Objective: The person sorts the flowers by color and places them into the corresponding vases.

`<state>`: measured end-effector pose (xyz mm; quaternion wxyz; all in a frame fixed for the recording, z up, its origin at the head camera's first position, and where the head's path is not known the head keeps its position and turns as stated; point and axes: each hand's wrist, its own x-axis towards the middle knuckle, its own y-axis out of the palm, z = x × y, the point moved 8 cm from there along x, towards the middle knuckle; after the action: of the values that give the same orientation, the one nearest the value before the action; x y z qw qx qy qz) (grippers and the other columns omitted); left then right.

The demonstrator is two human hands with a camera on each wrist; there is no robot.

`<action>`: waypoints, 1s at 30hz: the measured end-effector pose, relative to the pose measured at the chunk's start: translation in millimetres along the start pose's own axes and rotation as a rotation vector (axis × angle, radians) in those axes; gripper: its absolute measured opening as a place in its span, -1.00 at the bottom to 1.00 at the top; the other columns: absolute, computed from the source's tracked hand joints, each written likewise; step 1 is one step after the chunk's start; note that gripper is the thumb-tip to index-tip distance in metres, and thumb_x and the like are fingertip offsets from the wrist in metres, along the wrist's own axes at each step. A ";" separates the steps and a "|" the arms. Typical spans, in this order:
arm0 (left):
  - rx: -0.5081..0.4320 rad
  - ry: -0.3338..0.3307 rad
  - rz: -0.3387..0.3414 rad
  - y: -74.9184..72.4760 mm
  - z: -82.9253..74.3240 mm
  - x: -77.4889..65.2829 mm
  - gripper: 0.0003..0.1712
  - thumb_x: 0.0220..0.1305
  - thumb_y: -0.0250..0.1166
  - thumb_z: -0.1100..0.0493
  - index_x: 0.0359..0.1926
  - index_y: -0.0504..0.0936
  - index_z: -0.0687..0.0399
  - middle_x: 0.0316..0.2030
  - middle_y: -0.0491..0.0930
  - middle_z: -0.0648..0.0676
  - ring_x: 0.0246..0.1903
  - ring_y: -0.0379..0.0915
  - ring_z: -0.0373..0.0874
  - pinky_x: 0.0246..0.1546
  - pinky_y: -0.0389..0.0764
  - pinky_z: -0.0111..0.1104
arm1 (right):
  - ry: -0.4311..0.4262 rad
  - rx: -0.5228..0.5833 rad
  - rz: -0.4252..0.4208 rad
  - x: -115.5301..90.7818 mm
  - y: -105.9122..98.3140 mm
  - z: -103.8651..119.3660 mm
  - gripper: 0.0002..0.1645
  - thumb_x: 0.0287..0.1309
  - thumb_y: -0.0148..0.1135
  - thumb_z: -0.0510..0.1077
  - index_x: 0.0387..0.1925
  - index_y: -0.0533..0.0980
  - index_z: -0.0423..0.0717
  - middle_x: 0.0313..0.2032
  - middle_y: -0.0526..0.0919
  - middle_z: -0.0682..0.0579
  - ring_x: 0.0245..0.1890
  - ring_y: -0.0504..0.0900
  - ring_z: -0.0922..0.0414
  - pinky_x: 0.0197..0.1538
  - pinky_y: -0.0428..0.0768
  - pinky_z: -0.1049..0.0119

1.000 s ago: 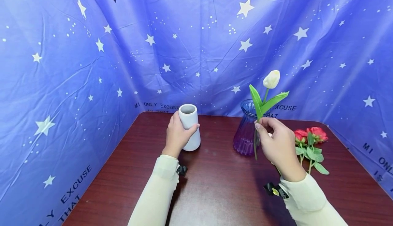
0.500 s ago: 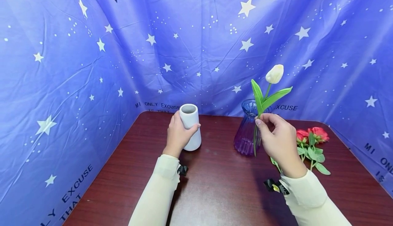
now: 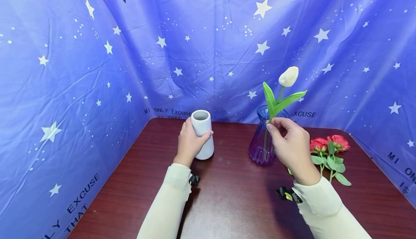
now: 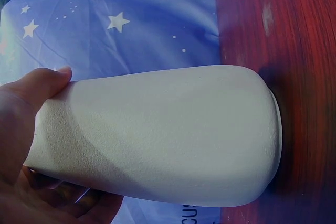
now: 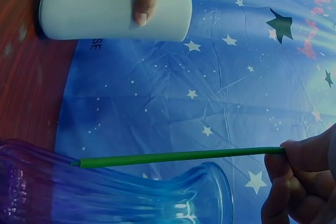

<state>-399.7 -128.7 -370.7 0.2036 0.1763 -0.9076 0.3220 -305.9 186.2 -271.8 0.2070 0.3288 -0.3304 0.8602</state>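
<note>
My left hand grips a white vase that stands upright on the table, thumb and fingers round its upper part. Pinched between the thumb and fingers of my right hand is a white tulip with two green leaves, held upright by its stem. Its bare green stem hangs down alongside the blue-and-purple glass vase. In the right wrist view the stem lies outside that vase, level with its rim and wall, on the side towards the white vase. The glass vase's right side is partly hidden behind my right hand.
Red roses with green leaves lie on the table to the right of my right hand, partly covered by it. The dark red wooden table ends at a blue star-patterned cloth behind and on both sides.
My right hand has raised the tulip a little and moved slightly left, so its stem now lines up with the glass vase's body. The left hand still holds the white vase in place.
</note>
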 end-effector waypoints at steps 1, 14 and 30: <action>-0.003 -0.001 0.001 0.3 -0.2 -0.2 0.03 0.03 0.59 -0.24 0.41 0.34 0.06 0.08 0.55 0.13 -0.04 0.60 0.13 -0.04 0.67 0.02 | -0.001 0.000 0.001 0.2 0.7 0.7 -0.89 0.33 0.37 -0.12 -0.21 0.75 -0.05 -0.40 0.74 0.04 -0.50 0.46 0.26 -0.39 0.35 0.53; 0.000 0.007 0.006 5.3 -3.5 0.6 0.02 0.02 0.59 -0.23 0.39 0.36 0.06 0.07 0.55 0.12 -0.06 0.60 0.14 -0.04 0.66 0.03 | -0.012 -0.001 -0.003 4.6 5.3 7.1 -0.89 0.33 0.36 -0.13 -0.20 0.75 -0.05 -0.41 0.73 0.03 -0.48 0.46 0.26 -0.38 0.34 0.49; 0.015 0.002 -0.007 0.8 0.9 -0.1 0.03 0.03 0.58 -0.24 0.40 0.34 0.06 0.07 0.55 0.13 -0.05 0.61 0.14 -0.06 0.68 0.04 | -0.085 0.048 -0.003 15.2 20.5 21.2 -0.92 0.33 0.36 -0.18 -0.24 0.74 -0.05 -0.35 0.76 0.05 -0.38 0.51 0.25 -0.31 0.36 0.48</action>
<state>-400.2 -128.7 -371.8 0.2043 0.1808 -0.9044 0.3281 -319.2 159.1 -258.0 0.1858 0.3705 -0.3176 0.8528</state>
